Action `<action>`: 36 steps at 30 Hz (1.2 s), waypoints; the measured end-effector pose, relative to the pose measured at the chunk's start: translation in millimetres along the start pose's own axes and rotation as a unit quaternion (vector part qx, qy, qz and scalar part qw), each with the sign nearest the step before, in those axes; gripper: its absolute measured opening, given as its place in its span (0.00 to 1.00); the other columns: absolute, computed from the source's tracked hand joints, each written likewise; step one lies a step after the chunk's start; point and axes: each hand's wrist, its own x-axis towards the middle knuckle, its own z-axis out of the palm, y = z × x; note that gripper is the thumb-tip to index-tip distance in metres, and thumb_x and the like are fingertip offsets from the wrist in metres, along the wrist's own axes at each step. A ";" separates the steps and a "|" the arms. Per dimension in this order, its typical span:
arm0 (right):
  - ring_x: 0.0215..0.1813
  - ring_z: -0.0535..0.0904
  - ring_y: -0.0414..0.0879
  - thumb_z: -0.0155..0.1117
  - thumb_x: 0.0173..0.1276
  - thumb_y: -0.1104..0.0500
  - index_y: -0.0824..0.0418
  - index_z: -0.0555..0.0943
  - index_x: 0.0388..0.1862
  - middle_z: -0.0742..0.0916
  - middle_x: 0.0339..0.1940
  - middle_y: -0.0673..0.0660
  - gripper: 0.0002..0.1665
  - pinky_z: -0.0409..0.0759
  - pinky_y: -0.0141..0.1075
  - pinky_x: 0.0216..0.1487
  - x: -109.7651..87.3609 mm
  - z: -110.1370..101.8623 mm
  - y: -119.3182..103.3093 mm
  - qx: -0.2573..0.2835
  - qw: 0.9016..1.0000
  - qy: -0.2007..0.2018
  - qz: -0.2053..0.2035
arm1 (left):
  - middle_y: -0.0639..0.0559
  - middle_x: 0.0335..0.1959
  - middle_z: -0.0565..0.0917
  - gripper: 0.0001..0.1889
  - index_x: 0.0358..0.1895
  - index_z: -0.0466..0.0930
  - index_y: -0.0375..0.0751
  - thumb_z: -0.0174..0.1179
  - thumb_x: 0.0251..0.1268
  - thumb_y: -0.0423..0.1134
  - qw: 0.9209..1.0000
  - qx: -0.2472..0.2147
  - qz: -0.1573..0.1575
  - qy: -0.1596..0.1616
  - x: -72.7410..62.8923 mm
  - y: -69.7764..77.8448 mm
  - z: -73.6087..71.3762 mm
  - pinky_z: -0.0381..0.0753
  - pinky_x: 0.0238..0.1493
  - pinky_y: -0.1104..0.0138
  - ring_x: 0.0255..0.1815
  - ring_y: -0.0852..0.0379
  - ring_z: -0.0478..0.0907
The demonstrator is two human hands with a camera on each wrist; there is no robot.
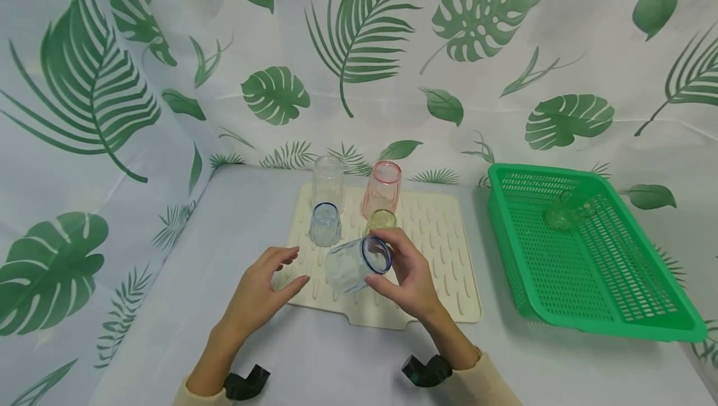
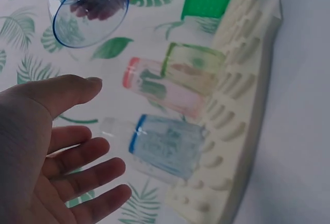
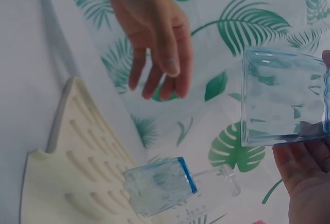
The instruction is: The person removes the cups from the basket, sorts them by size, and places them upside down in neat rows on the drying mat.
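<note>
My right hand (image 1: 412, 272) grips a clear glass (image 1: 349, 265) with a blue rim by its rim end. The glass is tilted on its side above the cream drying mat (image 1: 443, 269), its base toward the left. My left hand (image 1: 260, 290) is apart from it, fingers relaxed and thumb spread, holding nothing. Behind, on the mat, stand a short blue-rimmed glass (image 1: 325, 226), a tall clear glass (image 1: 328, 178), a tall pink-rimmed glass (image 1: 384, 189) and a yellow-green glass (image 1: 381, 220), which is partly hidden by the right hand and held glass.
To the right of the mat is a green plastic basket (image 1: 600, 325) with at least one clear glass (image 1: 563, 211) lying near its far end. A leaf-patterned sheet (image 1: 387, 125) rises behind and at the left of the white table (image 1: 336, 362).
</note>
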 end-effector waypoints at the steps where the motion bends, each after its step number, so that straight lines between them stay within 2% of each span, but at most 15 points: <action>1: 0.62 0.74 0.42 0.69 0.54 0.75 0.79 0.68 0.64 0.77 0.61 0.54 0.38 0.74 0.32 0.70 0.3 0.1 0.7 0.001 1.000 0.000 -0.001 | 0.52 0.56 0.83 0.29 0.63 0.78 0.41 0.73 0.58 0.44 1.000 0.002 -0.006 -0.003 -1.1 -2.6 0.4 0.85 0.54 0.55 0.56 0.55 0.81; 9: 0.62 0.74 0.43 0.69 0.55 0.76 0.78 0.68 0.65 0.77 0.61 0.54 0.37 0.74 0.31 0.68 0.6 0.2 9.5 0.000 1.000 0.002 0.008 | 0.45 0.66 0.77 0.40 0.69 0.72 0.35 0.74 0.55 0.51 0.997 0.021 -0.064 -0.038 -6.7 -22.9 8.0 0.77 0.67 0.48 0.68 0.44 0.75; 21: 0.61 0.76 0.41 0.70 0.54 0.77 0.74 0.69 0.66 0.79 0.60 0.61 0.39 0.78 0.29 0.62 3.9 5.8 20.1 -0.040 0.998 0.012 0.037 | 0.39 0.73 0.69 0.48 0.73 0.65 0.32 0.73 0.55 0.56 0.989 0.056 -0.107 -0.083 -12.4 -39.5 19.6 0.72 0.71 0.46 0.74 0.38 0.67; 25: 0.60 0.77 0.46 0.71 0.55 0.75 0.73 0.70 0.66 0.79 0.59 0.65 0.38 0.78 0.29 0.61 3.9 8.4 25.5 -0.064 0.997 0.013 0.052 | 0.36 0.76 0.65 0.51 0.75 0.62 0.32 0.72 0.54 0.59 0.984 0.066 -0.126 -0.107 -12.4 -43.2 21.9 0.70 0.72 0.45 0.77 0.36 0.63; 29: 0.61 0.77 0.53 0.74 0.55 0.72 0.67 0.72 0.65 0.80 0.59 0.64 0.37 0.80 0.36 0.64 4.3 12.8 28.7 -0.110 0.991 0.012 0.072 | 0.34 0.78 0.62 0.53 0.76 0.60 0.31 0.73 0.53 0.60 0.979 0.072 -0.139 -0.128 -13.9 -45.9 22.9 0.66 0.74 0.42 0.78 0.34 0.58; 32: 0.62 0.78 0.53 0.76 0.56 0.69 0.64 0.73 0.66 0.80 0.60 0.61 0.38 0.80 0.44 0.66 6.4 17.5 29.8 -0.142 0.986 0.008 0.089 | 0.34 0.78 0.60 0.54 0.76 0.59 0.32 0.73 0.52 0.61 0.976 0.077 -0.145 -0.139 -15.4 -46.6 23.3 0.62 0.76 0.41 0.79 0.33 0.55; 36: 0.62 0.78 0.57 0.77 0.55 0.69 0.66 0.73 0.65 0.81 0.60 0.63 0.38 0.78 0.52 0.68 10.9 25.0 31.3 -0.167 0.980 -0.001 0.107 | 0.34 0.79 0.60 0.55 0.76 0.59 0.31 0.73 0.51 0.61 0.976 0.087 -0.141 -0.144 -16.9 -46.5 23.9 0.57 0.78 0.42 0.80 0.33 0.54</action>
